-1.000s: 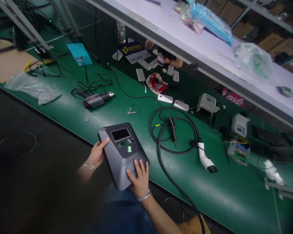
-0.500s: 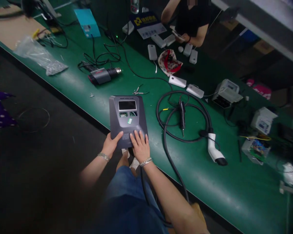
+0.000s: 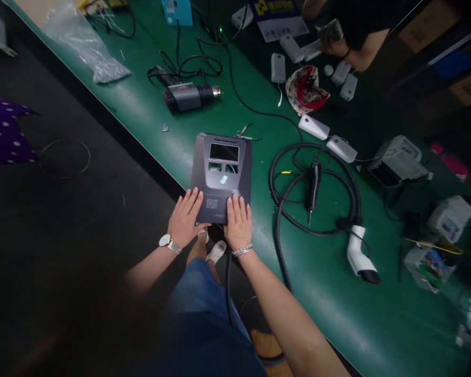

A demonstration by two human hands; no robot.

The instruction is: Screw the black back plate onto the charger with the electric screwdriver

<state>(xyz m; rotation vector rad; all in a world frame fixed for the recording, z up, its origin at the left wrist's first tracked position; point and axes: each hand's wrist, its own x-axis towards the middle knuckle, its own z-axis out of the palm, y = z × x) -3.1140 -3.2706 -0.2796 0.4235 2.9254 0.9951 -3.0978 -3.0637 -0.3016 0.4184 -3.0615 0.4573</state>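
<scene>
A dark grey EV charger box lies face up at the bench's near edge. Its face has a black screen, two cutouts with green circuit board showing, a small green-white label and a QR code. My left hand rests on the lower left corner, fingers stretched out flat, thumb along the near edge. On the lower right corner lies my right hand, its fingers flat too. A black cable hangs below the box. To the right, a coiled charging cable ends in a white charging plug.
An electric screwdriver lies across the coil. Behind the box are pliers, a heat gun, small screws and a plastic bag. White devices and a patterned cloth item lie further back, near another person's arm.
My left hand has gone from gripping the box's side to lying flat on its corner. My right hand has shifted to the lower right corner. The camera view has shifted.
</scene>
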